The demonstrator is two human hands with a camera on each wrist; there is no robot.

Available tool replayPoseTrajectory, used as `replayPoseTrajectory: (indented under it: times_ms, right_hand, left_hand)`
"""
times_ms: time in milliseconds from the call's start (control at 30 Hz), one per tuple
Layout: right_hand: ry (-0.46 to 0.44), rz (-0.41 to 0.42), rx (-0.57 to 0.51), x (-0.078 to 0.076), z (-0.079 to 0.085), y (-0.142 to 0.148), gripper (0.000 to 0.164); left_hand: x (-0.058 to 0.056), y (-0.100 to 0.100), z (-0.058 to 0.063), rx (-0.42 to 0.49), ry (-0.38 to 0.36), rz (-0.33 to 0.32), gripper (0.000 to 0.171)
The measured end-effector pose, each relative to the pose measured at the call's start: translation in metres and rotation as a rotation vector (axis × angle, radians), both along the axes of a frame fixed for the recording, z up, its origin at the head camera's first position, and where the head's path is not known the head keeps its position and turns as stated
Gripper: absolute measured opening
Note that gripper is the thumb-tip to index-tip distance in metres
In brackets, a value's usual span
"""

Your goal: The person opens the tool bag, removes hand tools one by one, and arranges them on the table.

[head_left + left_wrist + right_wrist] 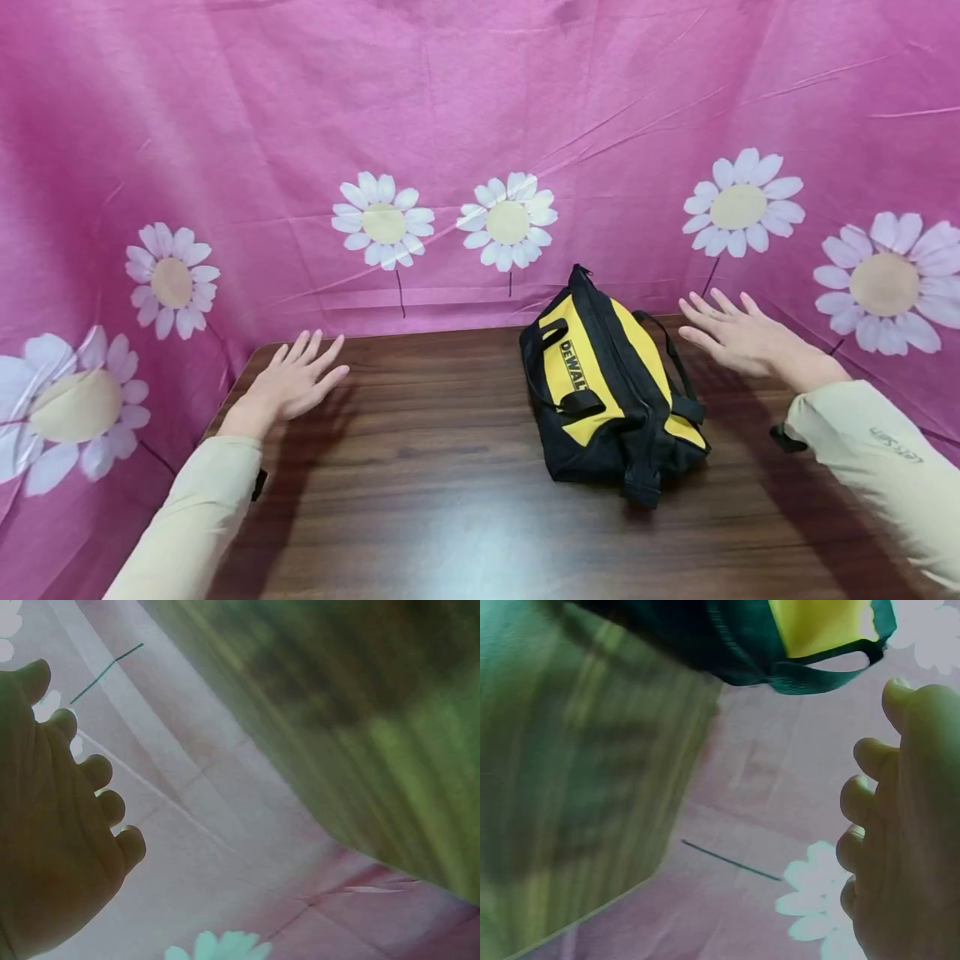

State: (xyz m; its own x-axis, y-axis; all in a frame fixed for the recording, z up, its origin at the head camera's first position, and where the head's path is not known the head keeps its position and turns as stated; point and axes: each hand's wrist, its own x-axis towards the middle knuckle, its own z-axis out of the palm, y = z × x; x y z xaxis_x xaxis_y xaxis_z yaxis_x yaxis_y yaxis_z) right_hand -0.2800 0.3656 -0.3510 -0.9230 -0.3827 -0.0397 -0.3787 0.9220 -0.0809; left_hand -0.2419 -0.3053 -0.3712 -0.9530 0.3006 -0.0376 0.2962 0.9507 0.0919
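The left hand [288,385] and right hand [742,340] are well apart, fingers spread, holding nothing. The bag [617,367] sits right of the surface's [420,425] middle, near its far edge; its loose strap [677,361] could perhaps snag the right fingers, and a sideways pull might tip it.

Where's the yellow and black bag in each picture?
Head: the bag sits on the table, right of the middle.
Left wrist: not in it.
Right wrist: at the top, cut off by the edge, its yellow panel showing.
In all three: the cloth with white flowers.
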Motion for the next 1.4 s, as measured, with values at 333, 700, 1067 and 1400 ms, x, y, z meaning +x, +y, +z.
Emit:
replayPoseTrajectory:
  times_ms: [333,700,1067,1400]
  right_hand:
    - [-0.072,0.017,-0.051,-0.025,0.048,-0.023,0.073]
    - [-0.116,-0.071,-0.248,-0.047,0.083,-0.062,0.086]
    - [-0.417,-0.250,-0.798,-0.065,0.074,-0.097,0.064]
    - [-0.619,-0.364,-1.016,-0.085,0.053,-0.121,0.060]
  left_hand:
    - [-0.022,0.037,0.066,-0.088,0.018,-0.054,0.067]
    - [-0.057,0.116,0.152,0.086,-0.108,-0.148,0.078]
    - [-0.095,0.224,0.162,0.368,-0.274,-0.232,0.066]
    - [-0.132,0.311,0.103,0.867,-0.558,-0.103,0.045]
